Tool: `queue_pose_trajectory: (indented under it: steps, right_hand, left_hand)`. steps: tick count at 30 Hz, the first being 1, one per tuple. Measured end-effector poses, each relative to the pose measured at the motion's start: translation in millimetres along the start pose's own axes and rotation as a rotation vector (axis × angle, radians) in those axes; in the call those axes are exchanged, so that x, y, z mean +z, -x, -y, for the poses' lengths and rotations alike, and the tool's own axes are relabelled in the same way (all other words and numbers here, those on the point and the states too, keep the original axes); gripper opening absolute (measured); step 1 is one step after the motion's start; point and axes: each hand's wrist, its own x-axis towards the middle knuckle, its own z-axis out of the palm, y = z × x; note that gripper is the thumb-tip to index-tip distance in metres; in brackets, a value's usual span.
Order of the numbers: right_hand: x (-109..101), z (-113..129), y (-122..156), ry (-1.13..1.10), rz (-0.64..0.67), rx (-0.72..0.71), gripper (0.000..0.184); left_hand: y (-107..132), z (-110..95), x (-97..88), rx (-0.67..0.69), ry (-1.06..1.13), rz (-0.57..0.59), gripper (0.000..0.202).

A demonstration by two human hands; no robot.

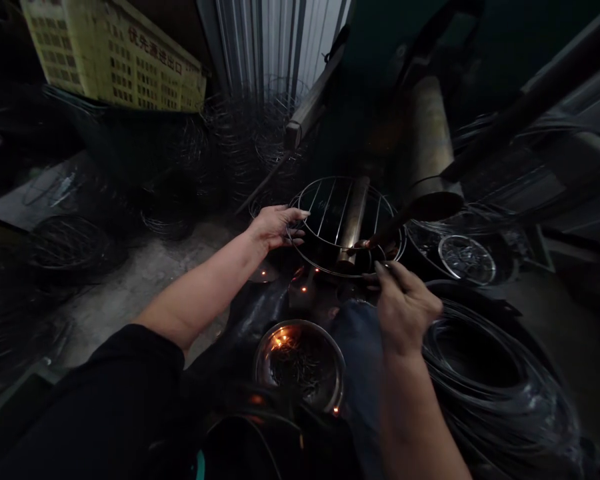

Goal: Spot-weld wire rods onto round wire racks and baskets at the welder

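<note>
A round wire rack [337, 243], with thin parallel bars across its rings, sits around the metal cylinder of the lower welding electrode [355, 217]. My left hand [277, 227] grips the rack's left rim, thumb on top and fingers beneath. At the near right rim, my right hand [405, 300] is closed, pinching what looks like a small piece of wire; the fingers partly hide it. A dark electrode tip reaches down from the upper cylinder [433, 153] to the rack's near edge. Sparks glow below. Under the rack, a metal bowl [300, 367] contains short dark metal pieces.
A large coil of wire [495, 373] lies at the right, near a round metal dish [467, 260]. Stacked wire rings [235, 133] stand behind on the left. A yellow crate [130, 53] rests on a dark bin. A metal arm [315, 100] slants down at the back.
</note>
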Motion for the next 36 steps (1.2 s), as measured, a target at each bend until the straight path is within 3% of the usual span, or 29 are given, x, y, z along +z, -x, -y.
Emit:
queue_pose_trajectory:
  steps: [3,6,10,14,22,26,36]
  right_hand:
    - [-8.9,10.2,10.2,0.127,0.078,-0.127,0.022]
    - [-4.7,21.3,15.3,-0.033,0.253,0.004,0.023]
    - [13.2,20.5,13.6,-0.253,0.130,0.141,0.025]
    - [24.2,9.2,13.9,-0.271,0.040,0.197,0.026]
    - [16.2,4.6,8.4,-0.189,0.132,0.285,0.026]
    - [15.5,5.6,3.9,-0.149,0.168,0.282,0.026]
    - [27.9,6.6,11.2,-0.249,0.002,0.226,0.024]
  left_hand:
    - [5.4,3.7,1.3,0.016,0.027,-0.019,0.042]
    - [11.1,9.9,3.3,0.046,0.037,-0.038,0.045]
    - [19.0,15.5,6.4,0.082,0.060,-0.005,0.039]
    - [24.3,16.9,8.1,0.118,0.058,0.010,0.038]
    - [22.7,21.6,9.0,0.136,0.048,0.016,0.041]
    - [24.6,18.8,12.2,0.135,0.042,0.003,0.040]
    - [25.0,12.4,13.5,0.150,0.039,0.017,0.041]
